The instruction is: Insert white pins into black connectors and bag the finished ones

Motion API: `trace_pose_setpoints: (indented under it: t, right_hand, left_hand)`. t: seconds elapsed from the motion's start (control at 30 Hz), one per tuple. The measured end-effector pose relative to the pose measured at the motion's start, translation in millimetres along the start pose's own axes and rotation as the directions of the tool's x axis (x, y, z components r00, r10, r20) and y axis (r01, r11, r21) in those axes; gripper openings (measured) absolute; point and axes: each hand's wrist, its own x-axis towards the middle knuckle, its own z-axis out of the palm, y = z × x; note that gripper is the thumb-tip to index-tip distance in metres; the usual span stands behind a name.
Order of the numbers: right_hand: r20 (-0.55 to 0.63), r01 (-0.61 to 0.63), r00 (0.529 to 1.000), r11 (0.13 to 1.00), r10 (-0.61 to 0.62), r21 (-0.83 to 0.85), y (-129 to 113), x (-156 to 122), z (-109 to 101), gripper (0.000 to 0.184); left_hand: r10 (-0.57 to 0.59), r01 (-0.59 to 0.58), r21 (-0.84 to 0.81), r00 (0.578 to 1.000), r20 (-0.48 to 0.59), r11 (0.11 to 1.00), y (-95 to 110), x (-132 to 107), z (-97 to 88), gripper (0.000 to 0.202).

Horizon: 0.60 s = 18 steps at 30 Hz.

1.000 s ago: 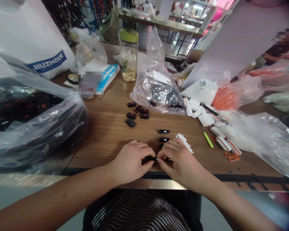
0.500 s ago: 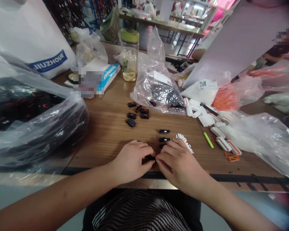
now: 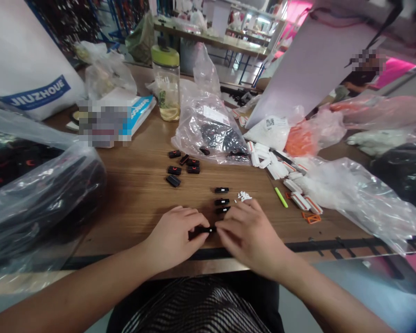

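Note:
My left hand [image 3: 175,238] pinches a small black plastic piece [image 3: 210,230] between thumb and fingers, just above the table's front edge. One white dot shows on its top. My right hand [image 3: 251,236] is closed, its fingertips at the right end of that piece; whatever they hold is hidden. Three similar black pieces with two white dots each, one of them here [image 3: 222,190], lie in a column beyond my hands, the nearest partly covered by my right fingers. Beside my right fingers is a pile of tiny white parts [image 3: 243,196].
Several black pieces with orange marks [image 3: 174,170] lie left of centre. A clear bag [image 3: 211,129] and a green-lidded bottle [image 3: 165,85] stand behind. To the right are a yellow-green stick [image 3: 281,197], white-and-orange parts [image 3: 300,200] and orange frames [image 3: 311,218]. A large plastic bag [image 3: 65,199] fills the left.
The view has shifted rightward. A white dot now shows on the black piece in my left hand. My right hand has shifted slightly, uncovering more of the nearest dotted piece.

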Motion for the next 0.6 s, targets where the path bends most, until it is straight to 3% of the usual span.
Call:
trace_pose_setpoints:
  t: [0.1,0.13,0.2,0.33,0.43,0.6]
  right_hand:
    - [-0.121,-0.251,0.961,0.968,0.247,-0.015,45.1,-3.2,-10.3,0.022]
    - [-0.117,-0.332,0.938,0.943,0.328,-0.022,61.2,-4.2,-12.8,0.023]
    - [-0.003,-0.437,0.899,0.897,0.438,0.066,88.2,-5.3,-15.0,0.024]
    - [0.137,-0.448,0.894,0.854,0.426,0.264,111.4,-4.0,-9.8,0.022]
    - [0.150,-0.447,0.894,0.852,0.421,0.272,112.7,-2.6,-5.9,0.022]
    - [0.212,-0.542,0.839,0.803,0.501,0.249,116.7,-4.6,-11.8,0.021]
  left_hand:
    - [0.018,-0.018,0.000,1.000,-0.006,1.000,-0.2,0.1,0.2,0.005]
    - [0.019,-0.019,0.004,1.000,-0.006,1.000,-0.7,0.2,0.5,0.005]
    - [0.015,-0.015,0.008,1.000,-0.004,1.000,-1.8,0.3,1.2,0.006]
    - [0.004,-0.004,0.012,1.000,0.000,1.000,-2.6,1.0,1.7,0.006]
    - [0.003,-0.003,0.008,1.000,-0.002,1.000,-1.3,1.6,0.9,0.006]
    - [0.003,-0.003,0.009,1.000,-0.001,1.000,0.5,2.4,-1.0,0.006]
